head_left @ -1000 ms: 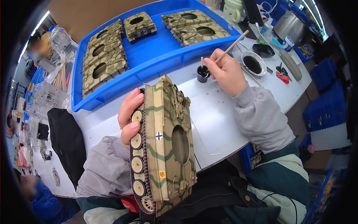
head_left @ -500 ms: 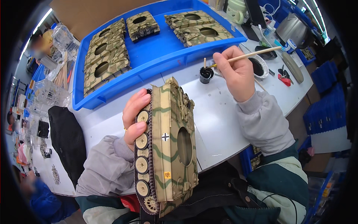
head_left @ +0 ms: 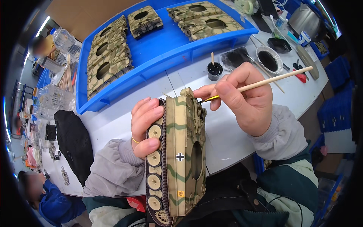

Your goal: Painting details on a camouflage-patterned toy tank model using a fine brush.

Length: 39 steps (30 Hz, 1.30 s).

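Observation:
My left hand (head_left: 146, 125) grips a model tank hull (head_left: 177, 128) by its wheeled side, fingers over the track and thumb on a road wheel. The hull is camouflaged in tan and green, tilted up on its side, with a round opening in its deck. In my right hand (head_left: 245, 96) is a thin paintbrush (head_left: 272, 79) with a pale wooden handle, held in a pinch. Its dark tip meets or nearly meets the hull's far end; contact is hard to make out. Beyond stands a small cup of black paint (head_left: 214, 71) with a stick in it.
A blue tray (head_left: 151, 68) with several more camouflaged hulls (head_left: 102, 72) spans the back. At right are a white bowl of black liquid (head_left: 269, 60), red-handled scissors (head_left: 301, 77) and a kettle (head_left: 308, 26). Black mesh cloth (head_left: 73, 143) lies left. Other people sit at the far left.
My right hand has brought the paintbrush from the paint cup down to the hull's far end. The hull, in my left hand, appears slightly lower and further right.

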Each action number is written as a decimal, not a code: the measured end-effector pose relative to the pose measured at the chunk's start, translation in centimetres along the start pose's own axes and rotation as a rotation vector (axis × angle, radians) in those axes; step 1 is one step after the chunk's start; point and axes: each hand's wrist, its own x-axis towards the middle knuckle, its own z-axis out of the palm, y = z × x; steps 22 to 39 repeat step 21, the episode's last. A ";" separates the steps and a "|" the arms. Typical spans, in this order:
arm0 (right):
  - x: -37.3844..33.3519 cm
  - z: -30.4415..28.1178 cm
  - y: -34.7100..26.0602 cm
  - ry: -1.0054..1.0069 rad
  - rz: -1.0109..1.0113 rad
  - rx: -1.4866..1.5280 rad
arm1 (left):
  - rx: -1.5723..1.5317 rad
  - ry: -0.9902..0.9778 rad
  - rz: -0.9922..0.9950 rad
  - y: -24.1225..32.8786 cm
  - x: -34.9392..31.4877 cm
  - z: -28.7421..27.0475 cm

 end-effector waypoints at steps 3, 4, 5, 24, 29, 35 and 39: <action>-0.3 0.4 -0.1 0.043 -0.004 -0.037 | 0.021 -0.096 0.061 -0.2 0.5 -0.7; -0.4 0.4 -0.1 0.042 -0.002 -0.034 | 0.054 -0.037 0.051 0.1 0.4 0.0; -0.5 0.3 -0.1 0.034 0.000 -0.076 | 0.056 -0.038 0.049 0.0 0.5 0.1; -0.7 0.3 0.7 0.021 -0.137 -0.194 | 0.078 -0.070 0.093 -0.2 0.5 -0.4; -0.7 0.3 0.7 0.021 -0.137 -0.194 | 0.078 -0.070 0.093 -0.2 0.5 -0.4; -0.7 0.3 0.7 0.021 -0.137 -0.194 | 0.078 -0.070 0.093 -0.2 0.5 -0.4; -0.7 0.3 0.7 0.021 -0.137 -0.194 | 0.078 -0.070 0.093 -0.2 0.5 -0.4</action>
